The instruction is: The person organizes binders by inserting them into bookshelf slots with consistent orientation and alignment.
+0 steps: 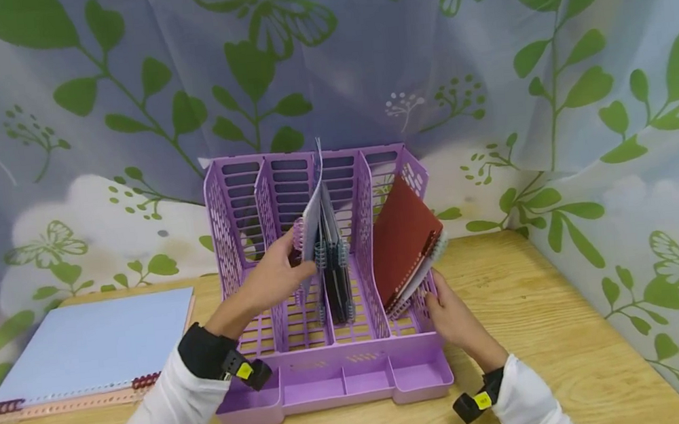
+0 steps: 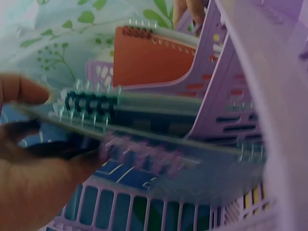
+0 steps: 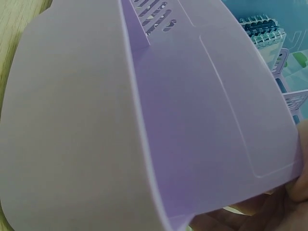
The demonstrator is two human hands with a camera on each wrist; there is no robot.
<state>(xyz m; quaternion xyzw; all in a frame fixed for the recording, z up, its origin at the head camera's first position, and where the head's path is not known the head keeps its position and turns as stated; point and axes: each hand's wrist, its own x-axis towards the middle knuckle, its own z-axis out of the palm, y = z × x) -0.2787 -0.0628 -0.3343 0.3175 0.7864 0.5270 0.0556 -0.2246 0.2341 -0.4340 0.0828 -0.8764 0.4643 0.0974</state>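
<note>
A purple desk file organizer point(image 1: 312, 373) stands on the table. My left hand point(image 1: 273, 274) pinches a thin spiral notebook point(image 1: 313, 216) with a pink coil and pale cover, upright among the middle compartments. Right beside it stand several dark-edged notebooks point(image 1: 336, 274) with teal coils, also seen in the left wrist view as coils point(image 2: 91, 103). A red-brown spiral notebook point(image 1: 403, 240) leans in the rightmost compartment. At the organizer's lower right side, my right hand point(image 1: 455, 315) grips the side wall. The right wrist view shows its fingers at the organizer's front tray point(image 3: 211, 120).
To the left, large loose-leaf notebooks lie stacked flat, a light blue cover point(image 1: 100, 337) on top and a peach one point(image 1: 75, 403) beneath. Bare wooden table point(image 1: 505, 278) shows at the right. A leaf-printed curtain point(image 1: 361, 53) hangs close behind the organizer.
</note>
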